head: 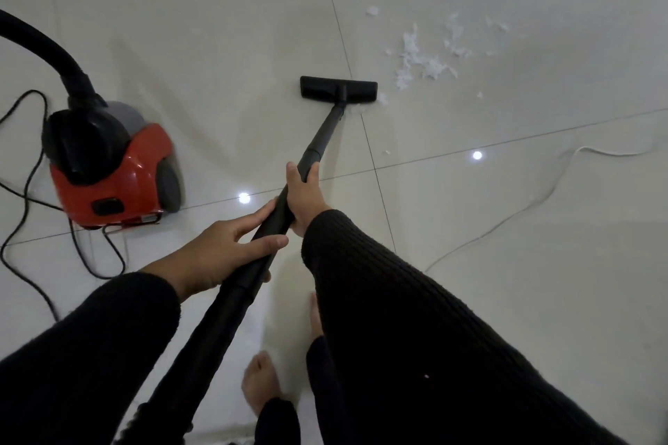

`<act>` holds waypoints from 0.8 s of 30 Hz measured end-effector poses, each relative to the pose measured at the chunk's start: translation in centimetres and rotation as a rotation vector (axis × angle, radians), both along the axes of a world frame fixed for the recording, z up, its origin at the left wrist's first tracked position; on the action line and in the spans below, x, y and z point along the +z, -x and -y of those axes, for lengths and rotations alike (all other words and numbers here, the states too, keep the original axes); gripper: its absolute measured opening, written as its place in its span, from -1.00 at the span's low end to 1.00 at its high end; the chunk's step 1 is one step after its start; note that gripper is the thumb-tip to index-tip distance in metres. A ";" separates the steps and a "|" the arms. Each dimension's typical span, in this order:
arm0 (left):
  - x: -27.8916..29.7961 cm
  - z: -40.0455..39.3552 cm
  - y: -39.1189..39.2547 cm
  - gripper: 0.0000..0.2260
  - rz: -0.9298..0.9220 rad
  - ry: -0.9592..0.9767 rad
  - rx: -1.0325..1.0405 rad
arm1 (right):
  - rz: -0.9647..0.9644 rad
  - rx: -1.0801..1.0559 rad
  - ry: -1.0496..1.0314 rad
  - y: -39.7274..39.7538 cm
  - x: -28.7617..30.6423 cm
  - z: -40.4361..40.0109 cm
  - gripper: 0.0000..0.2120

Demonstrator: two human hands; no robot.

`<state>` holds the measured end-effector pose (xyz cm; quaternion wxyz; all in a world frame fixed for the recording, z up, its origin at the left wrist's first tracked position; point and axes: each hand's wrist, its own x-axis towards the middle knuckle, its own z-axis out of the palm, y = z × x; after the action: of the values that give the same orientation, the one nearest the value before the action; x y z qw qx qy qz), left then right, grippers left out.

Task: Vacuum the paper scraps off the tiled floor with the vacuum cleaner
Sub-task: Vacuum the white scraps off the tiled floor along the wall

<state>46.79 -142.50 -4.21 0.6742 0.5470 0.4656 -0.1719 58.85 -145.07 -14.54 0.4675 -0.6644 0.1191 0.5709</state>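
Both hands grip the wand (318, 141): left hand (217, 249) loosely, right hand (303, 191) wrapped tight.

No readable text, label, brand or number anywhere; vacuum cleaner (112, 170) body shows no legible marking.

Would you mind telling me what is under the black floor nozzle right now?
The floor nozzle rests on pale tiles; one paper scrap pokes out at its right end. Anything beneath it is hidden.
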 end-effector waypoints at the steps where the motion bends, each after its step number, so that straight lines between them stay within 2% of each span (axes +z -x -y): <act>1: 0.1 0.4 0.4 -0.47 -0.002 -0.001 -0.012 | -0.003 -0.015 -0.001 0.4 0.2 0.5 -0.33; 11: 1.5 4.3 4.1 -0.43 0.005 0.006 -0.086 | 0.011 -0.119 -0.012 4.2 2.3 5.7 -0.33; 24: 0.5 9.6 5.9 -0.43 -0.001 0.054 -0.204 | -0.023 -0.217 0.017 6.8 1.1 12.5 -0.33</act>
<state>40.87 -152.11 -3.73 0.6676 0.5730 0.4030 -0.2522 52.09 -157.58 -13.49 0.5195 -0.6448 0.2006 0.5236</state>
